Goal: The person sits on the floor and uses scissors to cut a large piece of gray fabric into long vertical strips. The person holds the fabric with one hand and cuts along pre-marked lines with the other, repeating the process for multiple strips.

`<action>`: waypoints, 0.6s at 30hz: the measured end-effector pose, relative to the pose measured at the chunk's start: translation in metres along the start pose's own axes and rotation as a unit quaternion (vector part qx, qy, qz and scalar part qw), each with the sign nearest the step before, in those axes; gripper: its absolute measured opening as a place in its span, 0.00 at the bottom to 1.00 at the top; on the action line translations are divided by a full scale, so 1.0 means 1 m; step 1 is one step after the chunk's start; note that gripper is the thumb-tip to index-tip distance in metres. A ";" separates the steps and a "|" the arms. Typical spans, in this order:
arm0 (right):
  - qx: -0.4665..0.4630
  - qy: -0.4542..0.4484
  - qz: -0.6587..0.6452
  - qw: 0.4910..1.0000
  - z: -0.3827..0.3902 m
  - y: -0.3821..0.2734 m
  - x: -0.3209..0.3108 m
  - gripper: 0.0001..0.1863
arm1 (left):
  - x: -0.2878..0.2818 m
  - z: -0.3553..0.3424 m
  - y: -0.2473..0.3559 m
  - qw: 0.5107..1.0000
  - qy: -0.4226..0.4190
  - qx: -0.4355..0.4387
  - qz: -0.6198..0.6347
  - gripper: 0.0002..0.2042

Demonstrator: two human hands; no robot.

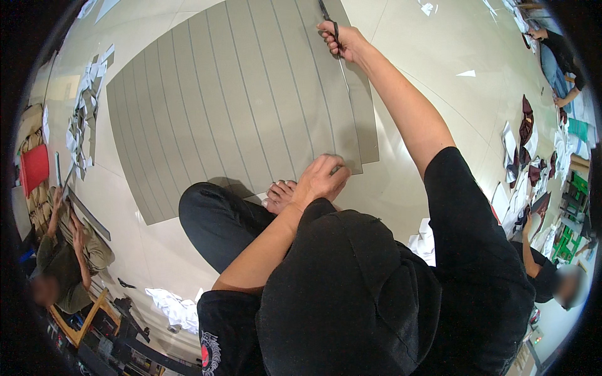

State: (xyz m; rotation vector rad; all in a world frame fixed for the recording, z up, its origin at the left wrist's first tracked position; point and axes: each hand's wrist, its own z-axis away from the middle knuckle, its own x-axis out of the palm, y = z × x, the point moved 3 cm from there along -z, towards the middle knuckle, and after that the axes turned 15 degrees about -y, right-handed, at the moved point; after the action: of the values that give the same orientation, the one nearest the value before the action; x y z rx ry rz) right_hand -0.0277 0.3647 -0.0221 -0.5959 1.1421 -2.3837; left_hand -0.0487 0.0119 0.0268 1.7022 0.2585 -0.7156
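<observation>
Pale floor (401,188), one lined sheet (232,100), two hands (321,178), one gripping scissors (323,10)

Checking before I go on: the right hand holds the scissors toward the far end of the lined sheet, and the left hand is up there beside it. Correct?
Not quite: the head view shows the left hand down at the near edge of the lined sheet. The right hand does hold the scissors toward the far end.

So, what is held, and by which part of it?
The right hand holds black scissors by the handles. The left hand is at the lined sheet; whether it grips cannot be told.
</observation>
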 end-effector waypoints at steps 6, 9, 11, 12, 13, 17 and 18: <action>0.022 -0.008 -0.017 1.000 -0.005 -0.001 -0.003 0.14 | -0.002 -0.001 0.001 1.000 -0.003 -0.001 0.001 0.11; 0.003 -0.005 -0.003 1.000 -0.004 0.001 -0.004 0.14 | -0.001 -0.001 0.001 1.000 -0.003 -0.006 -0.001 0.11; -0.010 0.003 0.012 1.000 -0.003 0.002 -0.004 0.14 | -0.001 -0.001 0.002 1.000 -0.004 -0.009 -0.002 0.11; -0.005 0.000 0.010 1.000 -0.003 0.001 -0.003 0.14 | -0.001 -0.001 0.001 1.000 -0.006 -0.010 -0.003 0.11; -0.001 -0.003 0.007 1.000 -0.003 0.000 -0.003 0.14 | -0.001 -0.001 0.001 1.000 -0.007 -0.011 -0.004 0.11; 0.008 -0.003 0.003 1.000 -0.004 -0.001 -0.003 0.14 | -0.001 -0.002 0.001 1.000 -0.010 -0.007 -0.001 0.11; 0.002 -0.003 0.012 1.000 -0.004 0.000 -0.003 0.14 | 0.000 -0.002 0.000 1.000 -0.011 -0.008 -0.003 0.11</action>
State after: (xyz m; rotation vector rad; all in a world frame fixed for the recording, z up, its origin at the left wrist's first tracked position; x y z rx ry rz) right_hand -0.0275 0.3687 -0.0243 -0.5839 1.1358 -2.3612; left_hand -0.0478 0.0138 0.0269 1.6772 0.2530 -0.7346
